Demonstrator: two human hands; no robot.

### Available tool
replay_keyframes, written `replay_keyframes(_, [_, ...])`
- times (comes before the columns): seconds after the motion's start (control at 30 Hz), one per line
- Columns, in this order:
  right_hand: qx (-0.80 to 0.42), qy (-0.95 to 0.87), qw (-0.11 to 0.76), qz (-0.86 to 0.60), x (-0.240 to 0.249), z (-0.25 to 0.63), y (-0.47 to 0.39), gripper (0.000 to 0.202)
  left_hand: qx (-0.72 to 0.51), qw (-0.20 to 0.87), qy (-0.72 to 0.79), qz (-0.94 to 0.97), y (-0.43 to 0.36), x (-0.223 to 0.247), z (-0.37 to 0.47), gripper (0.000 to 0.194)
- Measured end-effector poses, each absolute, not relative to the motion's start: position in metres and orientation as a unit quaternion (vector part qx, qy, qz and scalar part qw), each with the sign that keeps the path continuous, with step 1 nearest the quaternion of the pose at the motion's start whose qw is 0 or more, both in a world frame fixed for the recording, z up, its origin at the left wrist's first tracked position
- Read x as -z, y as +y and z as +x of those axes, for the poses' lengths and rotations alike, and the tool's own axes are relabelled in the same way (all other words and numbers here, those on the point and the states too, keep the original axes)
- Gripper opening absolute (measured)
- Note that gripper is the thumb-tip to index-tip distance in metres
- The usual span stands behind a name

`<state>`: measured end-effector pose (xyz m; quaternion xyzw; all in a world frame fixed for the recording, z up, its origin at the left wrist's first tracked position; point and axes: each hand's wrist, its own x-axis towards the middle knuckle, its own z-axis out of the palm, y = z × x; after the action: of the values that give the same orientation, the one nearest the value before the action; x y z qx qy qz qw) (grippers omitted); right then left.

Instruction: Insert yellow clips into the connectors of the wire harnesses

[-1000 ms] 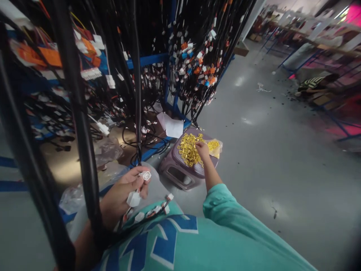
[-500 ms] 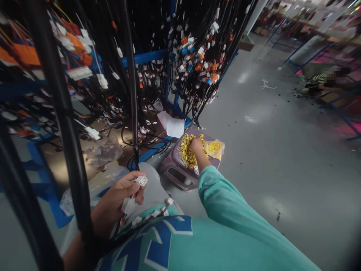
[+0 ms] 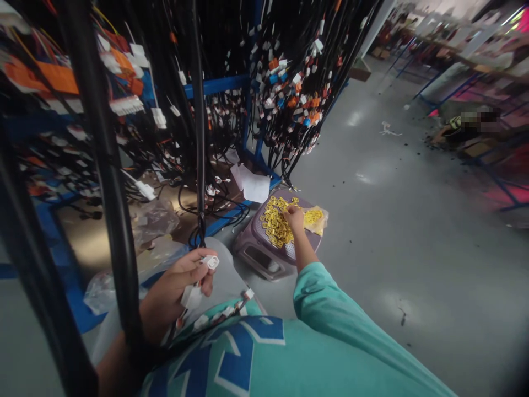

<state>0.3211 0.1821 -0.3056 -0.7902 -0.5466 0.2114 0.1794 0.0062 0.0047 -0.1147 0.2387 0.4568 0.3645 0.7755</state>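
My left hand [image 3: 182, 282] is closed on a white plastic connector [image 3: 212, 262], pinched between thumb and fingers with its open face turned up. A second white connector [image 3: 192, 296] hangs just below those fingers, its wires running down towards my lap. Further out, my right hand [image 3: 294, 218] reaches down to a pile of small yellow plastic pieces [image 3: 278, 227] on a mauve stool [image 3: 258, 259]. Its fingertips are drawn together at the pile's right side; whatever they pinch is too small to make out. Beside that hand lies a clear bag of yellow pieces [image 3: 314, 219].
Thick black cable bundles [image 3: 111, 182] hang close in front on the left. Behind them, a blue rack [image 3: 217, 85] carries many wires with white, orange and blue connectors. White paper [image 3: 254, 186] lies by the rack's foot. Another person [image 3: 454, 124] is low down at the far right.
My right hand has shifted slightly right on the yellow pile, its fingers lifting a little towards the pile's edge. My left hand keeps the white connector almost in place. The view has tilted slightly.
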Motion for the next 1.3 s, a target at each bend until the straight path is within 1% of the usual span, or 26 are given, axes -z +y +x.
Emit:
replay_keyframes(0.13, [-0.212, -0.562, 0.16, -0.783, 0.306, 0.32, 0.182, 0.026, -0.37, 0.781, 0.442, 0.24, 0.003, 0.115, 0.006, 0.039])
replay_keyframes(0.23, [-0.214, -0.569, 0.131, -0.783, 0.307, 0.316, 0.189, 0.022, -0.375, 0.779, 0.441, 0.24, 0.003, 0.116, 0.006, 0.039])
replay_keyframes(0.4, [-0.191, -0.573, 0.091, -0.792, 0.308, 0.312, 0.208, 0.026, -0.374, 0.78, 0.443, 0.236, 0.002, 0.118, 0.006, 0.037])
replay_keyframes(0.53, [-0.186, -0.597, 0.088, -0.776, 0.31, 0.306, 0.223, 0.031, -0.37, 0.776, 0.453, 0.236, 0.002, 0.117, 0.007, 0.04])
replay_keyframes(0.63, [-0.199, -0.592, 0.097, -0.775, 0.314, 0.3, 0.231, 0.027, -0.371, 0.766, 0.465, 0.244, 0.003, 0.115, 0.008, 0.046])
replay_keyframes(0.7, [-0.214, -0.577, 0.109, -0.781, 0.316, 0.298, 0.233, 0.024, -0.369, 0.764, 0.467, 0.25, 0.003, 0.114, 0.009, 0.046])
replay_keyframes(0.83, [-0.257, -0.535, 0.168, -0.787, 0.311, 0.298, 0.229, 0.02, -0.37, 0.766, 0.462, 0.25, 0.004, 0.112, 0.009, 0.041])
replay_keyframes(1.0, [-0.337, -0.477, 0.299, -0.754, 0.289, 0.297, 0.209, 0.03, -0.383, 0.774, 0.445, 0.235, 0.005, 0.118, 0.006, 0.039])
replay_keyframes(1.1, [-0.421, -0.449, 0.385, -0.688, 0.272, 0.287, 0.186, 0.034, -0.383, 0.775, 0.446, 0.232, 0.004, 0.118, 0.007, 0.037])
replay_keyframes(1.17, [-0.473, -0.438, 0.428, -0.634, 0.258, 0.278, 0.167, 0.037, -0.391, 0.774, 0.447, 0.22, 0.003, 0.116, 0.008, 0.037])
replay_keyframes(1.3, [-0.628, -0.381, 0.502, -0.456, 0.222, 0.254, 0.126, 0.038, -0.411, 0.766, 0.454, 0.194, 0.0, 0.11, 0.012, 0.038])
